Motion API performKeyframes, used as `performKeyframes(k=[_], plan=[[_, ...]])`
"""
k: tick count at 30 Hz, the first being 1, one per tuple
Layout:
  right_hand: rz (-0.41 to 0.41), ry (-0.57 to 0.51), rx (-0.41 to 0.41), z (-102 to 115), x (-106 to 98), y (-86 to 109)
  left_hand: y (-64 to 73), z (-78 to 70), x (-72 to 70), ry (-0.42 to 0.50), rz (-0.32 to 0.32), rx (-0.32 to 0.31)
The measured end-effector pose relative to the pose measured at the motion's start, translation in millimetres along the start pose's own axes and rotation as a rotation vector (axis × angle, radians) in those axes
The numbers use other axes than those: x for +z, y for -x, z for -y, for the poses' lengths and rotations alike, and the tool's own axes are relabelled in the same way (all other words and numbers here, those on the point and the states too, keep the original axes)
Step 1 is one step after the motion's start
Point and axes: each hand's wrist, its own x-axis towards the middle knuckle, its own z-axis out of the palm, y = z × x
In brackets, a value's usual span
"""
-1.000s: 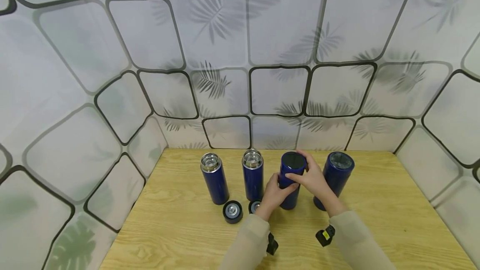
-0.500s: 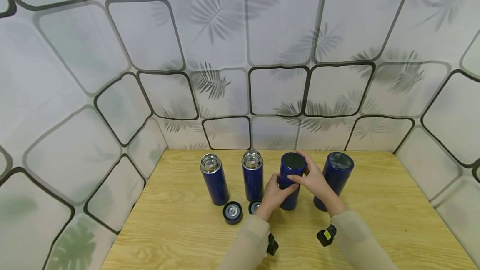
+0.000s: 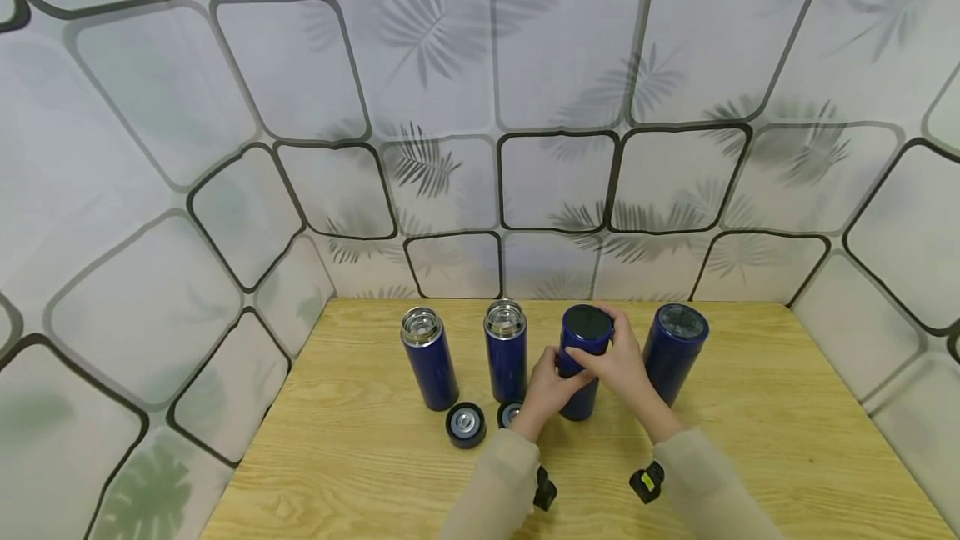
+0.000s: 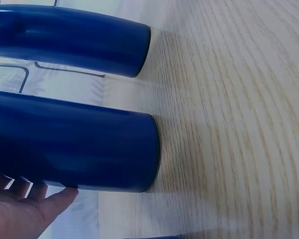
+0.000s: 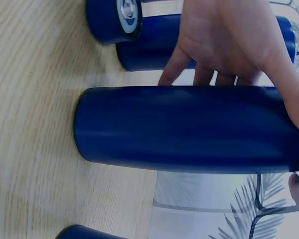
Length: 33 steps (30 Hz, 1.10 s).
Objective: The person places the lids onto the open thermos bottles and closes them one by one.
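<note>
A dark blue vacuum flask [image 3: 579, 403] stands upright on the table with its dark-topped lid [image 3: 587, 322] on it. My left hand [image 3: 550, 388] grips the flask's body from the left, its fingers on the far side; the right wrist view shows this left hand [image 5: 229, 45] along the flask [image 5: 184, 129]. Up at the lid, my right hand [image 3: 624, 363] holds the rim between thumb and fingers. To the right stands another lidded blue flask [image 3: 672, 357], close by my right wrist.
Two uncapped flasks [image 3: 432, 369] [image 3: 507, 365] with steel mouths stand to the left. Before them lie two removed lids [image 3: 466, 425] [image 3: 507, 413], inner side up, one partly hidden by my left arm. A patterned wall covering [image 3: 555, 182] rises behind the wooden table [image 3: 345, 457].
My right hand has turned a little around the lid, its thumb and wrist shifting slightly to the left. The left hand and the flasks have stayed in place.
</note>
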Motion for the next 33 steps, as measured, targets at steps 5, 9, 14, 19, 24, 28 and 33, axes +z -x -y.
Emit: performKeyframes(k=[5,9,14,19,24,28,33], plan=[[-0.028,0.028,-0.027,2.0,3.0,2.9,-0.2,-0.6,-0.5,-0.001,-0.004,0.009],[0.043,-0.035,-0.011,-1.9,-1.4,0.5,-0.3,-1.9,-0.9,-0.003,0.008,-0.003],[0.161,-0.125,-0.007,-4.7,-10.4,-3.4,0.3,-4.0,-1.5,0.015,0.027,-0.037],[0.168,-0.103,-0.004,-2.1,-10.5,-4.6,0.7,-2.4,-1.5,0.017,0.021,-0.041],[0.114,-0.073,-0.013,-2.2,-6.4,-3.7,0.4,-0.2,-0.7,0.012,0.004,-0.031],[0.038,-0.038,-0.021,-3.4,-0.8,-1.6,0.3,1.0,0.3,0.000,-0.004,-0.023],[-0.060,0.018,-0.041,-3.7,7.6,2.1,0.3,0.0,0.6,-0.016,-0.024,-0.003]])
